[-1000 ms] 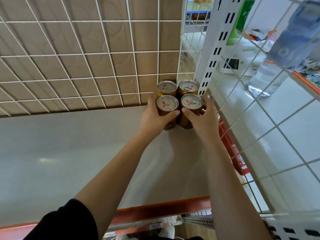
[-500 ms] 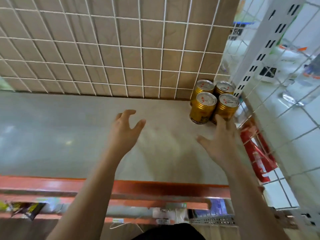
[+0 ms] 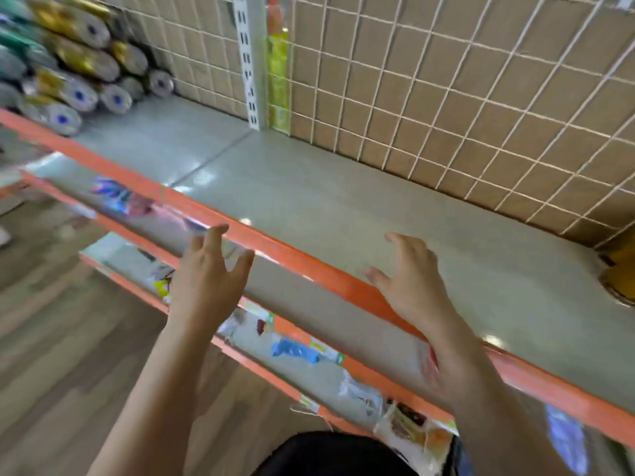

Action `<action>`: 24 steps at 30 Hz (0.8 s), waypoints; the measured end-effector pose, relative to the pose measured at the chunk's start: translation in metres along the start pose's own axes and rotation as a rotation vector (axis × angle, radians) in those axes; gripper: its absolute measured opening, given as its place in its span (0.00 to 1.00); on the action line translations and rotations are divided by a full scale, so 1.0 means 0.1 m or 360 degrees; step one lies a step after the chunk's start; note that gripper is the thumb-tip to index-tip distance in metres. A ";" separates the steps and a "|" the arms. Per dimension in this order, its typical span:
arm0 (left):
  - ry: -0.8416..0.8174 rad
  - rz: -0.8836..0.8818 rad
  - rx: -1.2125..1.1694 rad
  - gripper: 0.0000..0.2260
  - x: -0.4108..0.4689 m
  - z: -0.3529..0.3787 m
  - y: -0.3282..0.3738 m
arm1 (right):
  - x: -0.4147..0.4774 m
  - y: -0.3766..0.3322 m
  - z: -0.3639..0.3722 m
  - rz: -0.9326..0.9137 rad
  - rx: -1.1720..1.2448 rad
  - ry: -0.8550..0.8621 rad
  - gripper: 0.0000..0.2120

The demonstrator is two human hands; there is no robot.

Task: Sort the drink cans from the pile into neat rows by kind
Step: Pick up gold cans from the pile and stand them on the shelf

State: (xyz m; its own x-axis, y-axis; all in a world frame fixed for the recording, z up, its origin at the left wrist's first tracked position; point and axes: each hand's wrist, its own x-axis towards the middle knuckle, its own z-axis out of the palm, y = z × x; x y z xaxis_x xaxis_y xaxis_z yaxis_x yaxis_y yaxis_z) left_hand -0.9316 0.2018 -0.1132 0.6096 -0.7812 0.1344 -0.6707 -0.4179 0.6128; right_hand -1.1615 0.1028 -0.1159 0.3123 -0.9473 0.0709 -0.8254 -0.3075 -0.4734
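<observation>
Both hands are hovering empty: the left hand [image 3: 206, 280] is spreading loose fingers over the orange front lip of the flat grey metal shelf [image 3: 343, 207], and the right hand [image 3: 412, 280] is hanging open above the shelf surface, gripping nothing. The pile of gold, green and silver drink cans [image 3: 79, 63] is lying on its side at the upper left of the frame, well apart from both hands. A gold can [image 3: 620, 266] is showing cropped at the right edge. We are reading this as a reach toward the pile. To do it well, we are picking top cans of one kind, one per hand, and wrapping round the body so the stack is not rolling.
</observation>
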 end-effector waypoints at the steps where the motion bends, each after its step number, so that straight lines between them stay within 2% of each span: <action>1: 0.0031 -0.0050 0.0021 0.25 -0.01 -0.13 -0.18 | 0.03 -0.17 0.12 -0.0057 0.0000 -0.0028 0.30; 7: 0.0175 -0.0384 0.0012 0.25 -0.07 -0.75 -1.01 | 0.20 -1.13 0.61 -0.0333 0.0084 -0.0220 0.28; 13: 0.0218 -0.0502 -0.0115 0.24 0.14 -0.95 -1.56 | 0.51 -1.87 1.02 -0.0529 0.0149 -0.0417 0.28; 24: 0.0292 -0.0823 -0.0148 0.23 1.19 -1.33 -2.31 | 1.68 -3.11 2.01 -0.0846 0.0342 -0.0584 0.19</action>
State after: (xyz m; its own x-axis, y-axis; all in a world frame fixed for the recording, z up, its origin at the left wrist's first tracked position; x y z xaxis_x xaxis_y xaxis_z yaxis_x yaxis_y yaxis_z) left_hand -0.6478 0.2672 -0.1353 0.9185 -0.3884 -0.0741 -0.2295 -0.6762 0.7001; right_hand -0.7575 0.0575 -0.1329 0.8203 -0.5690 0.0578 -0.4155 -0.6624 -0.6234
